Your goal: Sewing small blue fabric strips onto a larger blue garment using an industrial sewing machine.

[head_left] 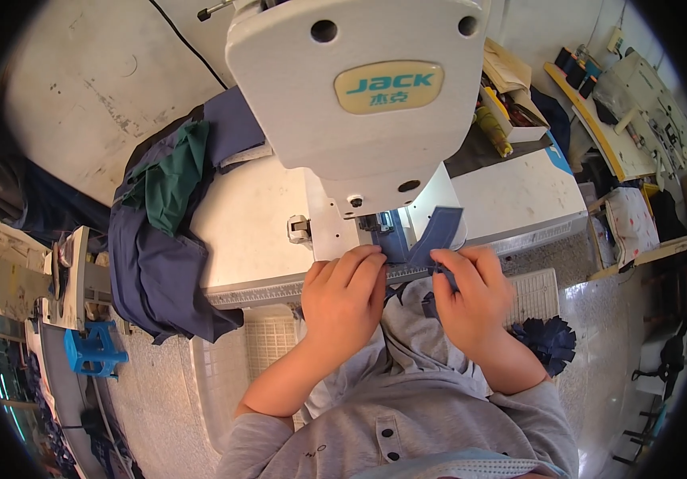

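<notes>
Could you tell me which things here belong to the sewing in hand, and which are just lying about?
In use:
left hand
right hand
blue fabric strip
sewing machine

Lying about:
pile of dark blue and green cloth
blue plastic part
dark blue scraps
open box

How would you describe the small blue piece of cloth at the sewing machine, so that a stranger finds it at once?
Find the big white sewing machine at the table's middle. Under its head, both hands meet; the blue strip rises from the right hand. Unlike the large dark cloth heap at the left, it is narrow, short and held.
</notes>
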`<state>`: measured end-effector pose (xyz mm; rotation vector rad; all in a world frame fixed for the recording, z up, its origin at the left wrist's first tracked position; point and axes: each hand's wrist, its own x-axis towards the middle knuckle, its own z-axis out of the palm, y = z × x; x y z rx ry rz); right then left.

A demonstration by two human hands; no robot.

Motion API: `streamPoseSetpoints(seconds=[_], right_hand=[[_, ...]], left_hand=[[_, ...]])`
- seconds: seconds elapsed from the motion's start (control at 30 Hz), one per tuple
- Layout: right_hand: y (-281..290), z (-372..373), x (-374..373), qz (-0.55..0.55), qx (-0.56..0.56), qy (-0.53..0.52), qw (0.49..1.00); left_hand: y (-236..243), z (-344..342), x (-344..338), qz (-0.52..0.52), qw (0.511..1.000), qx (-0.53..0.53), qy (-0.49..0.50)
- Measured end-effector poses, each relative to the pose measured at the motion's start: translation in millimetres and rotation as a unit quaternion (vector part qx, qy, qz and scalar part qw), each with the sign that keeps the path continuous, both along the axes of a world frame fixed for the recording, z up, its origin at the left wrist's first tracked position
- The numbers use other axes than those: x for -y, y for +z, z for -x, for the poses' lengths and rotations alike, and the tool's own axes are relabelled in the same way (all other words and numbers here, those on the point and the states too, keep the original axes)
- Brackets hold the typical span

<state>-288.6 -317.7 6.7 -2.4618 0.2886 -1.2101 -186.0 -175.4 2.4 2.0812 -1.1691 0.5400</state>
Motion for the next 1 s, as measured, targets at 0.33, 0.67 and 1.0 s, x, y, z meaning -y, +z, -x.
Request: streamPoseSetpoints(seconds=[0.33, 0.67, 1.0], right_hand=[[-22.7, -0.9, 8.2, -0.014, 0.004, -0.001, 1.0], [-19.1, -4.5, 19.0, -0.022, 0.031, 0.046, 0.998], [-18.3, -7.6, 20.2, -0.026, 0.026, 0.055, 0.998]], left_hand=[[-8.0, -10.2, 6.9, 0.027, 0.999, 0.039, -0.023], [-18.3, -17.3, 10.7, 0.04, 0.996, 0.081, -0.01], [-19.2, -18.0, 13.6, 0.038, 0.995, 0.088, -0.004]])
